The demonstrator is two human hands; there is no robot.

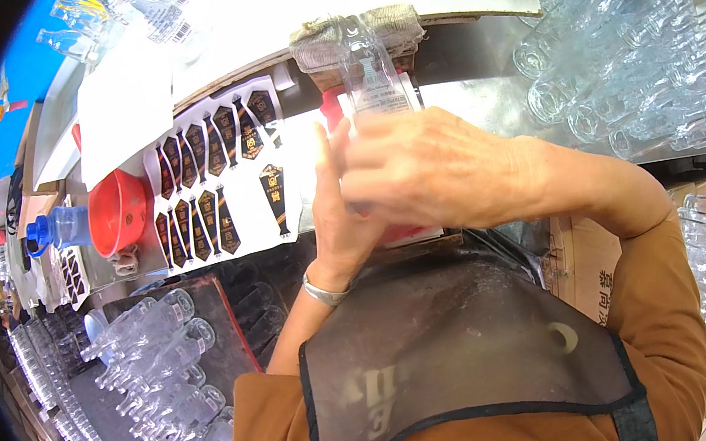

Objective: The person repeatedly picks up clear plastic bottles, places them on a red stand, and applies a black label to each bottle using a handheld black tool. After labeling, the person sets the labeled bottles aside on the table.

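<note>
A clear glass bottle with printing on its side lies in front of me, its neck propped on a folded cloth pad. My right hand is over its near end, fingers curled and blurred, so whatever is in them cannot be made out. Beneath and left of it is my left hand, wearing a silvery bracelet on the wrist. One or two of its fingers point up beside the bottle; the others are hidden behind my right hand. To the left lies a white sheet of black tie-shaped labels, with a gap in its lower row.
A red plastic bowl and a blue-capped clear container sit left of the sheet. Many clear bottles are stacked on the right; more glass bottles lie at lower left. A cardboard box stands below the table edge.
</note>
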